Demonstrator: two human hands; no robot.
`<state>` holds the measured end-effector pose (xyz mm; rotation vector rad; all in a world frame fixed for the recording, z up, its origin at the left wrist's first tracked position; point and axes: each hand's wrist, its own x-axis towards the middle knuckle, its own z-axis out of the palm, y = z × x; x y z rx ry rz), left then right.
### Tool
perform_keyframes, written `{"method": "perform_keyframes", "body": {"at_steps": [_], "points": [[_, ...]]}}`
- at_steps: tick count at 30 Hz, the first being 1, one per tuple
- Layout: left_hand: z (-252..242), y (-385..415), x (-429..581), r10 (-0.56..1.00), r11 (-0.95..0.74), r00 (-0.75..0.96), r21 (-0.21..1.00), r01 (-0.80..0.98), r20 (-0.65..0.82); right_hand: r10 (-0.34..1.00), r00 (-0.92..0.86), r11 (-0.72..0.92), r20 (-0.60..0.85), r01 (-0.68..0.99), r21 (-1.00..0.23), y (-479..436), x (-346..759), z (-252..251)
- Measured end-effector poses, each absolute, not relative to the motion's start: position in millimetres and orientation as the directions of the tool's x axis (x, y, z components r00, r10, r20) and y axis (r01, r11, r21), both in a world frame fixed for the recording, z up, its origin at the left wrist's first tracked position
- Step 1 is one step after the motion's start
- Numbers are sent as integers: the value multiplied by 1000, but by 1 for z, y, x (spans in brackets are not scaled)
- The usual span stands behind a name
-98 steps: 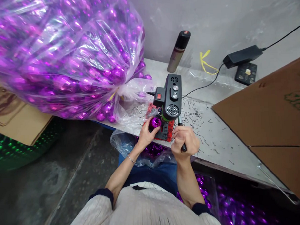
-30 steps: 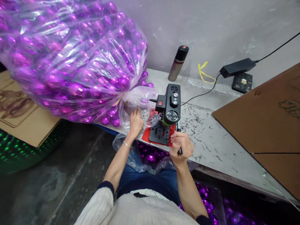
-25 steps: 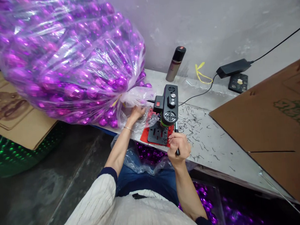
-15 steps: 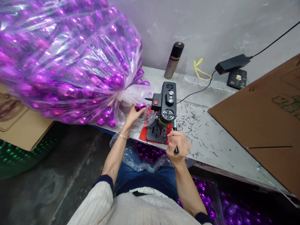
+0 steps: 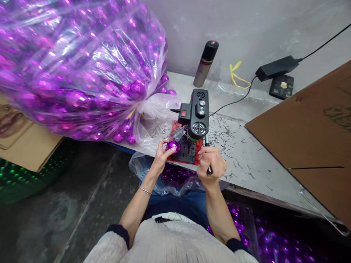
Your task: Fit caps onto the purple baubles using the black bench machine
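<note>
My left hand (image 5: 161,156) is closed on a shiny purple ball (image 5: 173,147), which it holds just over the left part of a slotted black base plate (image 5: 183,152). That plate belongs to a small black bench drill press (image 5: 200,113), seen from above, with a red switch on its side. My right hand (image 5: 211,164) is wrapped round the black grip of the machine's lever (image 5: 209,169). Red material (image 5: 199,146) lies under the plate. The tool end beneath the machine's head is mostly hidden.
A large clear bag of purple balls (image 5: 104,68) bulges at the left. Dark shavings litter the table (image 5: 251,152). Behind stand a spray can (image 5: 205,64), a yellow tie (image 5: 237,75) and a black power adapter (image 5: 278,67). A cardboard box (image 5: 314,142) borders the right.
My left hand has come from beside the bag's neck toward me, bringing the purple ball to the front of the base plate. My right hand stays on the lever. The view has shifted slightly.
</note>
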<state>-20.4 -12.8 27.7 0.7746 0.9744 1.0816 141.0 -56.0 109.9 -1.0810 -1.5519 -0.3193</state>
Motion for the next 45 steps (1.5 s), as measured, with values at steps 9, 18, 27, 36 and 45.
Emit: {"method": "perform_keyframes", "body": {"at_steps": [9,18,27,36,45], "points": [[35,2,-24,937,349,162,818,-457,-309,460,80,539,884,767,-350,-55,142,114],[12,1,0,998,50,51,966,-255,-38,487,115,519,866,759,-393,-49,145,135],[-5,-1,13,974,-209,105,975,77,200,475,90,506,875,785,-356,-52,145,131],[-13,2,8,899,-434,230,830,351,373,488,81,509,869,782,-359,-55,145,128],[-16,8,7,884,-461,274,803,379,378,504,66,508,861,783,-358,-58,146,126]]}}
